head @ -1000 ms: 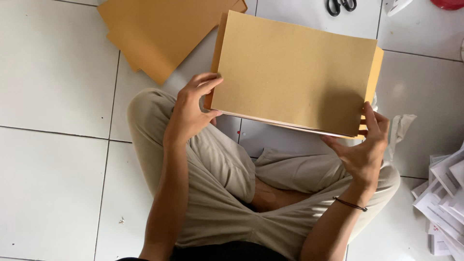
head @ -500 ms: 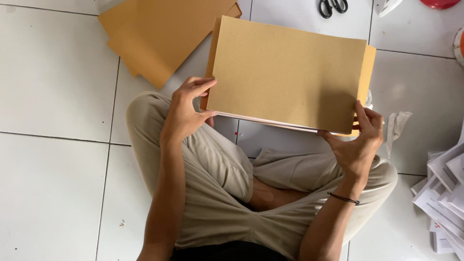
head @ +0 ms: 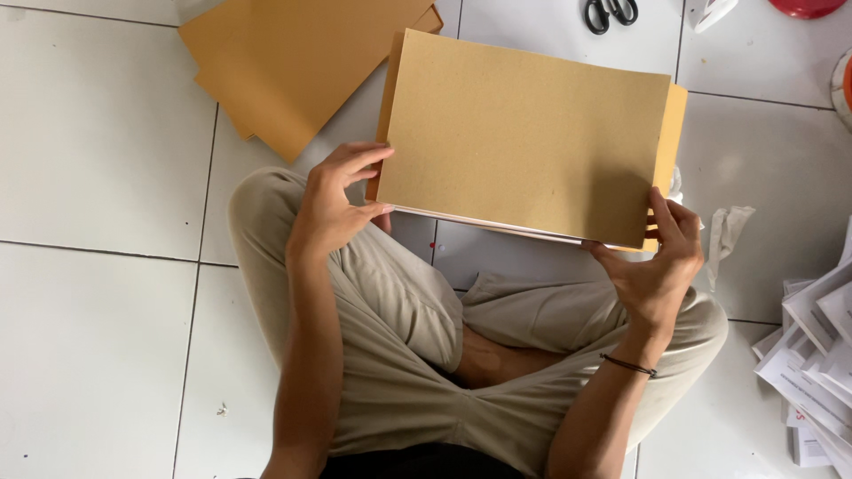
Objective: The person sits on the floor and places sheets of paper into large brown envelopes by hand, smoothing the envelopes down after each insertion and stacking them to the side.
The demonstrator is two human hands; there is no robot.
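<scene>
We grip the large brown paper envelope [head: 524,142] with white sheets inside, left hand [head: 333,208] and right hand [head: 657,262] clamped on its corners; flap unsealed.

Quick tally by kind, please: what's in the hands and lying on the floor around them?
Brown envelope stack held by left hand and right hand: 1
Brown envelope pile on floor: 1
Scissors: 1
White paper heap: 1
Crumpled tissue: 1
Total: 5

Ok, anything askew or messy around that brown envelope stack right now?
Slightly. The brown envelope stack held by both hands is uneven, with one layer jutting out at its right edge. A crumpled white scrap lies on the floor tiles, and the white papers at right are strewn loosely.
</scene>
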